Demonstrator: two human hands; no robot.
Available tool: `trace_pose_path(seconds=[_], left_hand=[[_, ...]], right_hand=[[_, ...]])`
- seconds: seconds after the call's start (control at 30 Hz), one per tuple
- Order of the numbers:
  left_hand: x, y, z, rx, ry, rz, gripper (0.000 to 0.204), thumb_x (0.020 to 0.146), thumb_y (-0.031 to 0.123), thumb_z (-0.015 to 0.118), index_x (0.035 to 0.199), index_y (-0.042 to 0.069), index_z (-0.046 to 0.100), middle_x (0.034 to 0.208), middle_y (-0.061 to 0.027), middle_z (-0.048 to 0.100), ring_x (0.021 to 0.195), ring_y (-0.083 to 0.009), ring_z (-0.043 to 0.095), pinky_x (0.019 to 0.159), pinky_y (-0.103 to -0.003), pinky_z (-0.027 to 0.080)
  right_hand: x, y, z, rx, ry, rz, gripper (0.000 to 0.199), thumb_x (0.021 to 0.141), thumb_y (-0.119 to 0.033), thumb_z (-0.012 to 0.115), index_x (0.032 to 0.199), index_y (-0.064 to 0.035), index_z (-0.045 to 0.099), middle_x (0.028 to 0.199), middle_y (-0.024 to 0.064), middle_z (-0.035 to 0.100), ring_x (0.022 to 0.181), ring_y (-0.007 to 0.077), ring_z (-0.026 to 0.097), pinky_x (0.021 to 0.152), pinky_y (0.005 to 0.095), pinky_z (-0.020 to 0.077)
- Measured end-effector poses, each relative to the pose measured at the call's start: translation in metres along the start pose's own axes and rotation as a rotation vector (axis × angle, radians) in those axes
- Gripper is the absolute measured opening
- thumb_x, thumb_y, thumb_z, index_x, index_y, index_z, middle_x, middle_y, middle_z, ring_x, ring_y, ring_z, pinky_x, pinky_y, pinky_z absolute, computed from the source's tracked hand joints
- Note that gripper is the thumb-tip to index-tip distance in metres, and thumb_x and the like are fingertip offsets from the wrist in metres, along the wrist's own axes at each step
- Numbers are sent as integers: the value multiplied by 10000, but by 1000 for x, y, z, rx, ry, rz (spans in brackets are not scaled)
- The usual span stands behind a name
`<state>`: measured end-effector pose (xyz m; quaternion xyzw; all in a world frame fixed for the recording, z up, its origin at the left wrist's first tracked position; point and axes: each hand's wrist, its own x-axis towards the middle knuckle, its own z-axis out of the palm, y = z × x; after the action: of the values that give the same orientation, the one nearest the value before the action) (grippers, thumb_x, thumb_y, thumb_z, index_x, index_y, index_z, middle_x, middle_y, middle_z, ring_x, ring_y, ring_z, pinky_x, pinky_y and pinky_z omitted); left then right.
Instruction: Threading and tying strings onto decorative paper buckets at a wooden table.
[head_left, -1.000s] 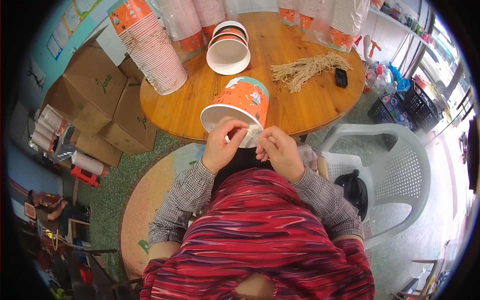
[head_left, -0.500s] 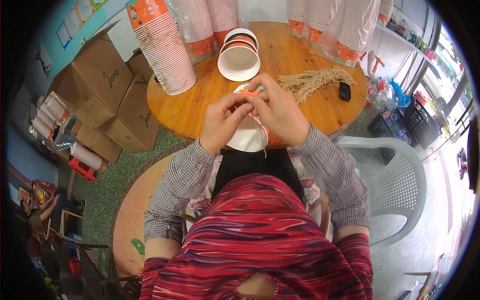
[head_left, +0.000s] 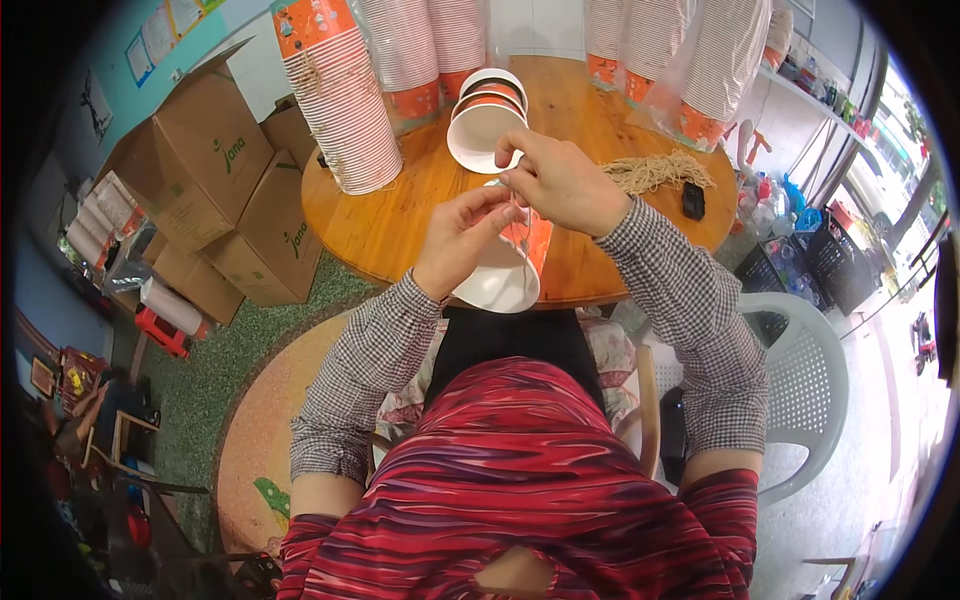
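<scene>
A paper bucket point(head_left: 498, 285), white inside and orange outside, lies on its side at the table's front edge, its mouth toward me. Above it, my left hand point(head_left: 462, 238) closes thumb and forefinger on a thin beige string point(head_left: 523, 243). That string hangs down over the bucket's side. My right hand point(head_left: 568, 185) is just to the right and higher, its fingers closed in a pinch at the upper part of the string. My hands hide the bucket's far end. Farther back, several nested paper buckets point(head_left: 487, 138) lie on their side.
On the round wooden table point(head_left: 420, 228) stand a tall stack of orange-and-white buckets point(head_left: 352, 120) and bagged stacks point(head_left: 715, 70). A bundle of beige strings point(head_left: 655, 174) lies by a small black object point(head_left: 693, 201). Cardboard boxes point(head_left: 205, 155) are at left, a grey plastic chair point(head_left: 815, 390) at right.
My right hand has drawn up and apart from my left, which keeps its pinch. More of the bucket's orange side shows. The whole view has shifted slightly.
</scene>
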<state>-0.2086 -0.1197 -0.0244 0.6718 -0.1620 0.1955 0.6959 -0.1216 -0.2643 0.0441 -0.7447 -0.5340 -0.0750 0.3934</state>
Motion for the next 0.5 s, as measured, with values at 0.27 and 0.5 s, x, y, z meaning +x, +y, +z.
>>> trace_pose_path(seconds=[0.27, 0.5], left_hand=[[-3, -9, -4, 21, 123, 56, 157, 906, 84, 578, 989, -41, 622, 920, -39, 640, 853, -74, 587, 773, -222, 468], [-6, -13, -13, 322, 316, 274, 105, 828, 113, 655, 879, 21, 656, 880, -62, 665, 865, -176, 592, 820, -302, 436]], right_hand=[[7, -17, 3, 168, -73, 92, 160, 854, -46, 526, 1005, -9, 489, 619, 60, 581, 560, 121, 582, 542, 265, 454], [17, -37, 0, 674, -96, 362, 212, 849, -69, 584, 1040, -40, 494, 605, 2, 516, 454, 47, 424, 393, 200, 301]])
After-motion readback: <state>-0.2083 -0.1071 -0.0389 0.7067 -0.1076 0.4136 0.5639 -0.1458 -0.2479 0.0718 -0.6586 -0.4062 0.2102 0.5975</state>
